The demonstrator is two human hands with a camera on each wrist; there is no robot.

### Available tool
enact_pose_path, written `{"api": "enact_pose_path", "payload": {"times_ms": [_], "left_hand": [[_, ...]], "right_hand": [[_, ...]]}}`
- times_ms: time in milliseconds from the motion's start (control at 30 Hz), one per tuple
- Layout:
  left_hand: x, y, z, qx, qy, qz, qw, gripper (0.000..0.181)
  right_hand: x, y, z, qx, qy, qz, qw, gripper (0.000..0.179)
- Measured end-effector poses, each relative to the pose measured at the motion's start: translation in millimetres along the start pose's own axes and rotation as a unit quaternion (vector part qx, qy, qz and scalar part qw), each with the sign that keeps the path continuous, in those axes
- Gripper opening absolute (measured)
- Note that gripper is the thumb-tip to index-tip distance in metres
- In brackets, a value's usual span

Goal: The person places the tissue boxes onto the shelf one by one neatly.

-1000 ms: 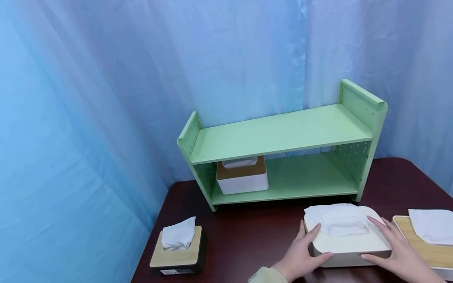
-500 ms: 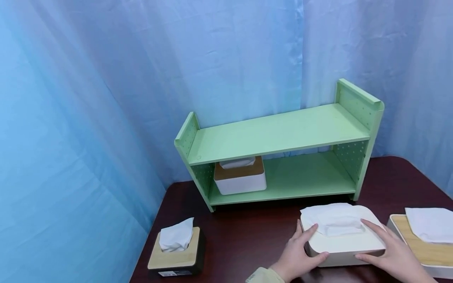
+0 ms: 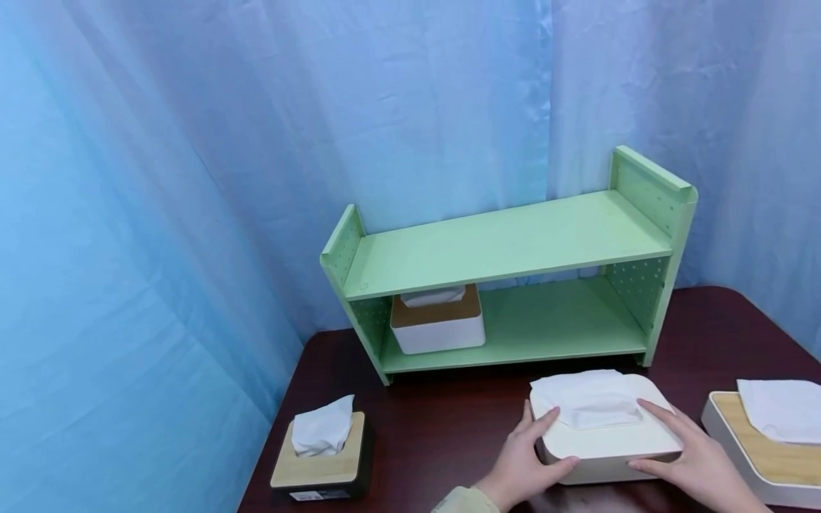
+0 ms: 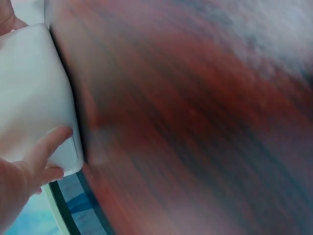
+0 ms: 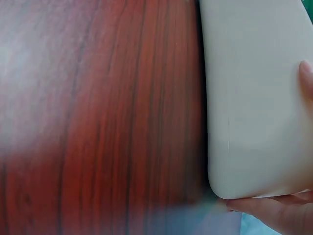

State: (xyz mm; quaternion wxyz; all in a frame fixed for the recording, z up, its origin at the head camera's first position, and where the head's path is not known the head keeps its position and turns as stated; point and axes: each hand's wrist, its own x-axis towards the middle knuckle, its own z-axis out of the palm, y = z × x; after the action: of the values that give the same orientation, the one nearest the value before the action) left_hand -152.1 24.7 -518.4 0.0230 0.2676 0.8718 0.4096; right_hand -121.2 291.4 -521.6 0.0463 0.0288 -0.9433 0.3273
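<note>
Both hands grip a white tissue box (image 3: pixel 616 444) at the front right of the head view. A white tissue (image 3: pixel 590 399) lies flopped over its top. My left hand (image 3: pixel 521 459) holds the box's left end, with the thumb on the front face. On the opposite end is my right hand (image 3: pixel 695 456), its thumb on the front face and its fingers over the top edge. The left wrist view shows the box (image 4: pixel 34 88) close over the dark wood, with fingers at its end. In the right wrist view, fingers (image 5: pixel 274 213) press one end of the box (image 5: pixel 249 112).
Behind stands a green two-level shelf (image 3: pixel 507 246). On its lower level, at the left, sits a white tissue box with a brown lid (image 3: pixel 439 335). A black box with a wooden lid (image 3: pixel 314 467) is at the table's left; another wooden-lidded box (image 3: pixel 792 463) is at the right.
Both hands have shifted the white tissue box a little to the left, widening the gap to the wooden-lidded box at the right. The other boxes and the shelf stay put.
</note>
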Motion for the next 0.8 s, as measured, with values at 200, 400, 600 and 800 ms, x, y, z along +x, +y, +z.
{"api": "enact_pose_path", "payload": {"times_ms": [200,400,600,800], "left_hand": [[-0.7,-2.7,-8.4,-0.010,-0.002,0.004,0.9999,0.069],[7.5,1.6,-25.3,0.007,0.016,0.049,0.9986,0.075],[23.8,-1.8,-43.9,-0.001,0.039,0.073,0.9966,0.081],[37.7,-15.4,-54.4,-0.008,0.048,0.071,0.9963,0.082]], "right_hand": [[-0.9,-4.6,5.0,0.024,0.024,-0.003,0.9994,0.096],[2.6,-18.0,3.9,0.071,0.113,-0.071,0.9886,0.093],[24.5,-34.1,-1.9,0.084,0.177,-0.140,0.9705,0.093],[45.8,-40.6,1.5,0.081,0.188,-0.159,0.9658,0.090]]}}
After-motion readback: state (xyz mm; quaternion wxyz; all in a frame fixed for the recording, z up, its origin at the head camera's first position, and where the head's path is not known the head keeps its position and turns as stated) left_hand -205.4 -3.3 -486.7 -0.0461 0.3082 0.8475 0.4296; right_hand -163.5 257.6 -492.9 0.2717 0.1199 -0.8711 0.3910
